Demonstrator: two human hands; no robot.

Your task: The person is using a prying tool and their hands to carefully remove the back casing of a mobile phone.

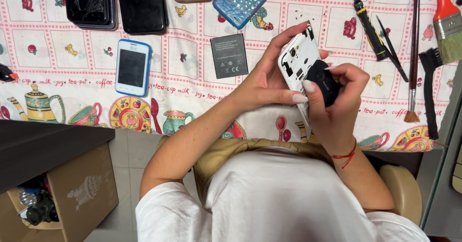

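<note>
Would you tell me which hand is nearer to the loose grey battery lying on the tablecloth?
Left. The left hand holds the white phone just right of the battery; the right hand is farther right, beyond the phone.

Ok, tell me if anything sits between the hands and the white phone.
Nothing visible does. The left hand grips the white phone directly, and the right hand presses a black round piece against its opened back.

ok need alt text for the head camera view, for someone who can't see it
Seen from above, a person's left hand holds a white phone with its back cover off, while the right hand presses a black part against it. A loose battery, other phones, a screwdriver and brushes lie on a patterned tablecloth.
</note>
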